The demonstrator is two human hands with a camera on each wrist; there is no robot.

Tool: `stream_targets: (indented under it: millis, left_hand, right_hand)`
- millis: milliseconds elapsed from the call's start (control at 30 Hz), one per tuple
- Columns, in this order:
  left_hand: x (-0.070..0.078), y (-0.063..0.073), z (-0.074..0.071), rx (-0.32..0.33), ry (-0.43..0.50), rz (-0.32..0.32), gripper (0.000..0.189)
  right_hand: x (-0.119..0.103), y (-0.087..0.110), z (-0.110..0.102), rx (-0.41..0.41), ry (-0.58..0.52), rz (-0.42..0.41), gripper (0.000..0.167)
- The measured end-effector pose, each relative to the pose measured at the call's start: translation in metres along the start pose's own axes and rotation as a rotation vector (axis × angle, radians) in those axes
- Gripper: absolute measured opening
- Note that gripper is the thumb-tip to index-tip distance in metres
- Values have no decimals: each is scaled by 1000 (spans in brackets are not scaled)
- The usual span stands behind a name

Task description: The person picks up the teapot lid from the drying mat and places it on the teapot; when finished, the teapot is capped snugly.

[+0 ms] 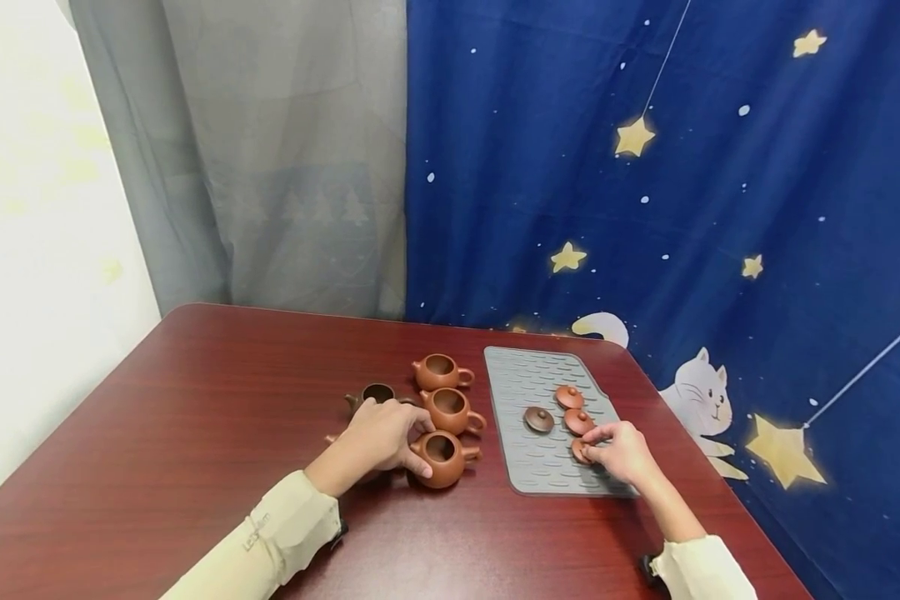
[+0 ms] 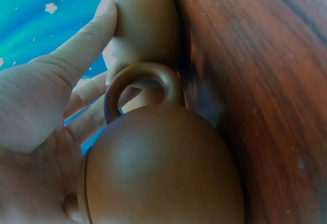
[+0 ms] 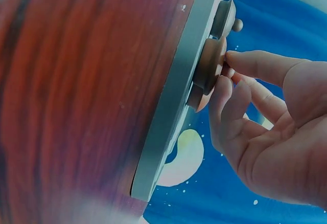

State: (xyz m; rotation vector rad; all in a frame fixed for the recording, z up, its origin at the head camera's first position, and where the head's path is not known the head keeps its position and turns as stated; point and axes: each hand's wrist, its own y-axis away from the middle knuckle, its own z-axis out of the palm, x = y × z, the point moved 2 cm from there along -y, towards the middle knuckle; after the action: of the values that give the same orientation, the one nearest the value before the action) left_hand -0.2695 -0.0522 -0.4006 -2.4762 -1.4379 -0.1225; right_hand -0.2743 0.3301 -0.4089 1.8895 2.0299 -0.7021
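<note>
My left hand (image 1: 382, 435) grips a small reddish-brown teapot (image 1: 442, 473), its open top showing. In the left wrist view the thumb presses that teapot's side (image 2: 148, 24). Nearer that camera sits another teapot (image 2: 168, 168) with a lid on; in the head view the left hand and arm mostly hide it. My right hand (image 1: 624, 454) pinches the knob of a reddish-brown teapot lid (image 1: 579, 451) at the grey mat (image 1: 528, 479). The right wrist view shows thumb and fingers at the knob of this lid (image 3: 208, 65).
Two more lidless reddish teapots (image 1: 429, 372) stand behind the gripped one, and a dark brown teapot (image 1: 376, 390) to their left. On the mat lie two reddish lids (image 1: 569, 395) and a dark brown lid (image 1: 538, 419). Curtains (image 1: 510, 167) hang behind the table (image 1: 217, 400).
</note>
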Motion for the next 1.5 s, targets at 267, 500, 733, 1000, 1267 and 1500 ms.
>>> stream_targets:
  millis: [267,500,733,1000,1267,1500]
  left_hand:
    - [1,-2,0,-5,6,-5,54]
    - [3,-1,0,-12,-4,-10,54]
    - [6,1,-4,-28,-9,-18,54]
    - [9,2,-7,-20,-2,-2,53]
    - [10,3,-8,-21,-16,-2,53]
    - [11,3,-7,-27,-17,-11,52]
  right_hand:
    - [2,0,-1,9,-13,18,9]
    - [-1,3,0,38,-21,13,7]
    - [-17,6,0,66,-42,-43,5]
    - [-36,10,2,91,-106,-71,5]
    - [-58,14,12,101,-190,-97,7]
    - [-76,16,22,115,-223,-118,7]
